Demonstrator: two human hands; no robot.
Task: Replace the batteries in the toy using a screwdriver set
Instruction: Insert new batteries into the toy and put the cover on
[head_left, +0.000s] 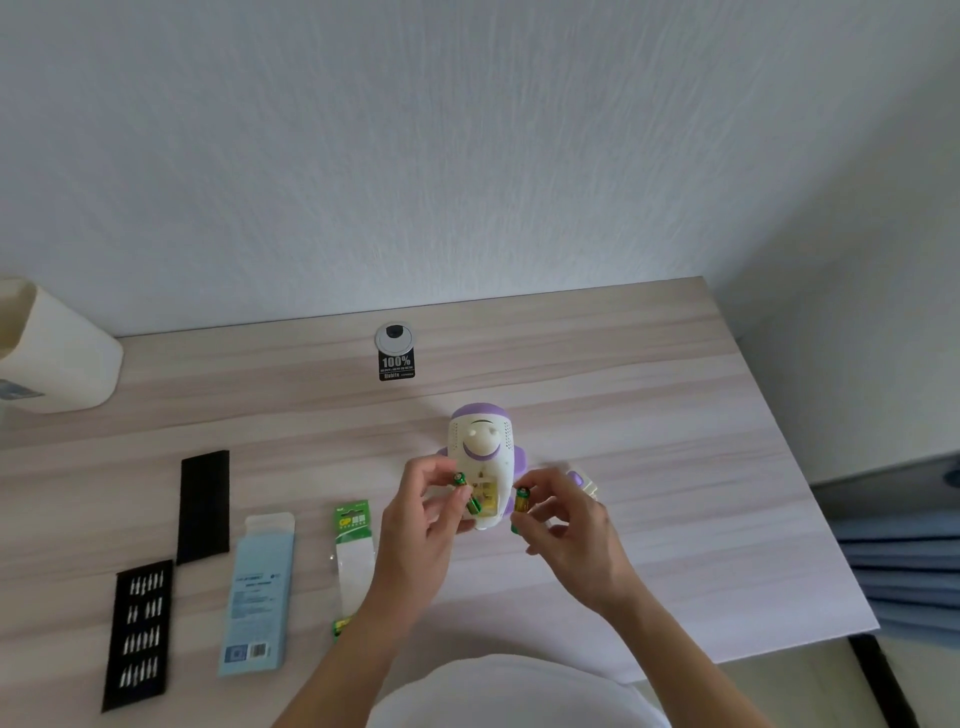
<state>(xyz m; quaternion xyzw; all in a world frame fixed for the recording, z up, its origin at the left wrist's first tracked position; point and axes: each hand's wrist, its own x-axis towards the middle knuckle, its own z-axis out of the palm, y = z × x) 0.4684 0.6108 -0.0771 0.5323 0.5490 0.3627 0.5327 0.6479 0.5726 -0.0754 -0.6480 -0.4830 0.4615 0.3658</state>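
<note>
With the toy (480, 441) lying on the table (675, 415) and its battery compartment (487, 493) open toward me, I have my left hand (421, 514) pinching a green-and-yellow battery (459, 478) at the compartment's left edge and my right hand (566, 514) pinching a second battery (522, 500) just beside its right edge. I'd read the polarity marks first, then seat each cell spring end first and press it flat. A third cell (473, 505) sits by my left fingers, and I cannot tell whether it is seated. The white-and-purple piece (584, 480) beside the toy looks like the cover.
</note>
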